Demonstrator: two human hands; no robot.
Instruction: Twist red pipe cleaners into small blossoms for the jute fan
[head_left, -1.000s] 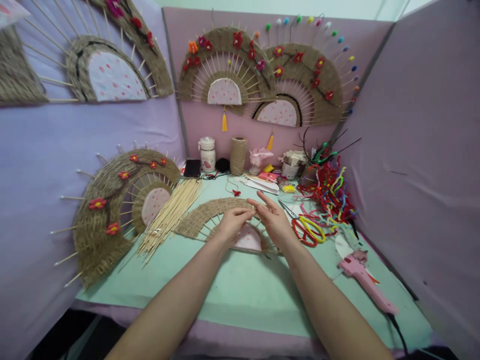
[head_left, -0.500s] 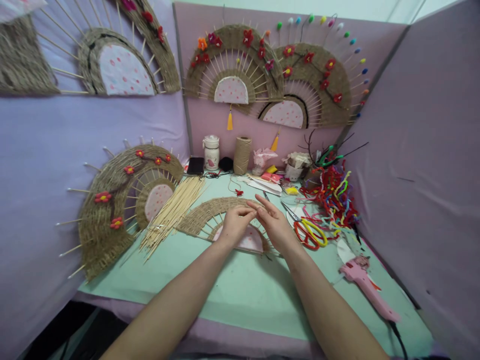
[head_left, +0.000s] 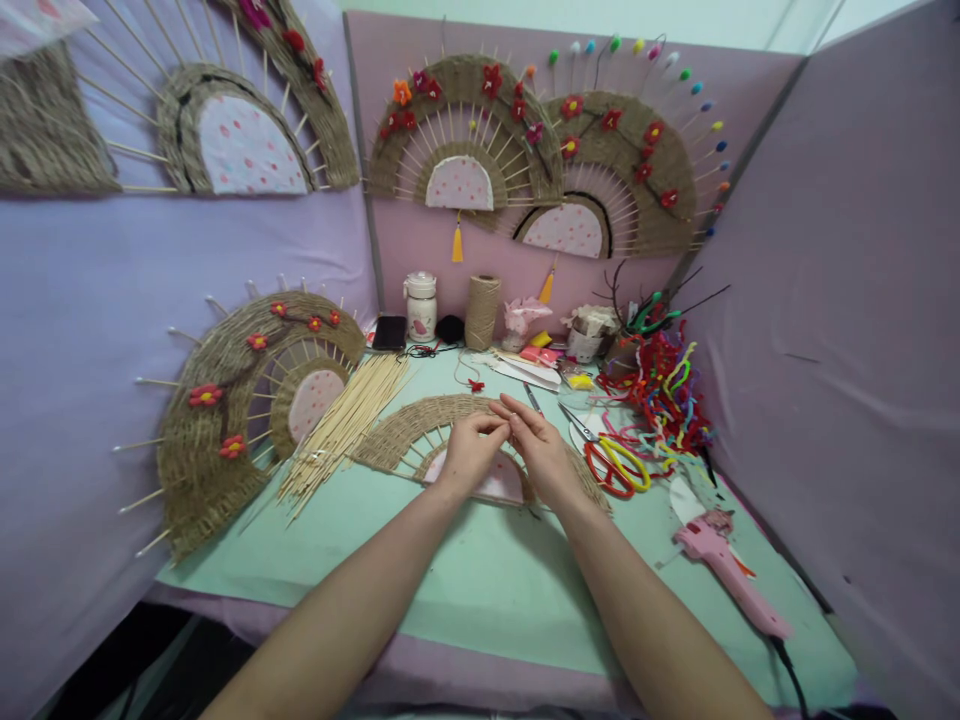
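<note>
One half-round twine fan (head_left: 416, 424) is laid flat near the middle of the table (head_left: 465, 585), its straight side turned to the near edge. Its outer band is woven of brown twine; pale sticks are set within it like spokes, with green cloth seen between them, and a pale pink half-disc (head_left: 501, 482) with reddish spots is bordered by brown twine. Above it, thumb and forefinger of the left hand (head_left: 471, 452) are pressed together at the tips, while the longer fingers of the right hand (head_left: 544, 452) are stretched out close together, the fingertips of both hands being brought together. Whether anything small is pinched there cannot be told. Much of the fan's middle and right is covered by the hands, and both forearms are cut off by the lower border of the view. Toward the table's right edge, scissors (head_left: 602, 441) and a pink glue gun (head_left: 731, 575) are laid, the gun's cord cut off below. Near the far edge, a reddish print is borne by a white bottle (head_left: 421, 308); any lettering is too small to be read.
</note>
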